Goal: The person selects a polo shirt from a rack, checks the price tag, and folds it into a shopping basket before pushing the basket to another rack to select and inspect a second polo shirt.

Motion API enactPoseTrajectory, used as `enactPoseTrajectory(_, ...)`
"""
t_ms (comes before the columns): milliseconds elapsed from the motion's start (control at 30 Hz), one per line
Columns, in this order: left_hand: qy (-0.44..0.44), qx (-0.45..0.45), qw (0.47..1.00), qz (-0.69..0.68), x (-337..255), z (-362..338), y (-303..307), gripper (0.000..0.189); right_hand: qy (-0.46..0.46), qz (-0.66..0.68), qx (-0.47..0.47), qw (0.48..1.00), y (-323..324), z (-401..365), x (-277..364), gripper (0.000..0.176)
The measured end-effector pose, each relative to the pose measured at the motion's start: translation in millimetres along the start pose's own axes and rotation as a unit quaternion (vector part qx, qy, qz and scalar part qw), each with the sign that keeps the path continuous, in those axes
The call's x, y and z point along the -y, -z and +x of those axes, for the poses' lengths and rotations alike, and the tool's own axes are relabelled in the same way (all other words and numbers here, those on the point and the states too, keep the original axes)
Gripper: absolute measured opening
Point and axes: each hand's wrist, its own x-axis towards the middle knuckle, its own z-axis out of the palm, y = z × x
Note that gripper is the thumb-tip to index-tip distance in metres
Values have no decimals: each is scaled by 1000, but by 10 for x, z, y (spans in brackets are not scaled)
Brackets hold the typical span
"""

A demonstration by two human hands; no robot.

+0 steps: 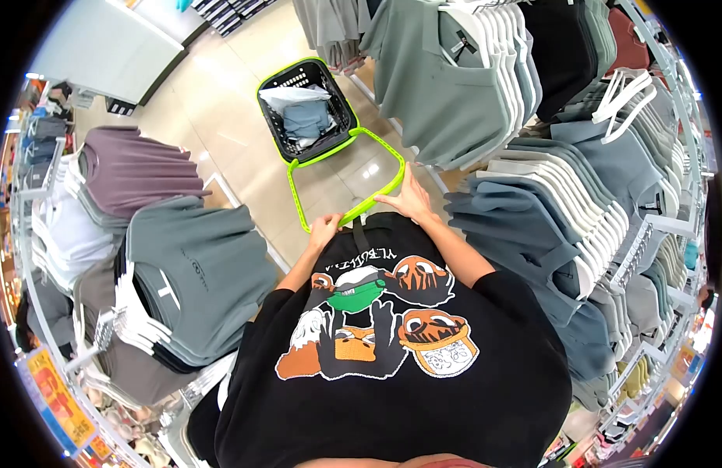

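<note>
Ahead of the person's torso, the left hand (pixel 324 231) and right hand (pixel 412 199) both grip the lime-green handle (pixel 293 187). Beyond the hands, the handle joins a black basket (pixel 279 143) above the tiled floor (pixel 213 101); whether it touches the floor cannot be told. Inside it lie a blue-grey folded garment (pixel 305 119) and white material (pixel 287 97). Hanging shirts (pixel 201 265) flank both hands.
</note>
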Motion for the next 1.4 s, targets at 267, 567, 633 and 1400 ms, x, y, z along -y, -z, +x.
enactPoseTrajectory(267,17,-99,995,-25,-125,375,276,51,-3,90,61,994,-36,527,278,151)
enactPoseTrajectory(567,26,-84,995,-49,-188,782,578,47,2,109,67,992,-233,1047,347,154)
enactPoseTrajectory(633,19,-106,993,-42,-225,815,668,46,-2,111,74,991,-240,1134,452,151)
enactPoseTrajectory(1400,-28,-94,992,83,-195,2330,3232,47,-77,181,101,975,-1179,2681,2268,138)
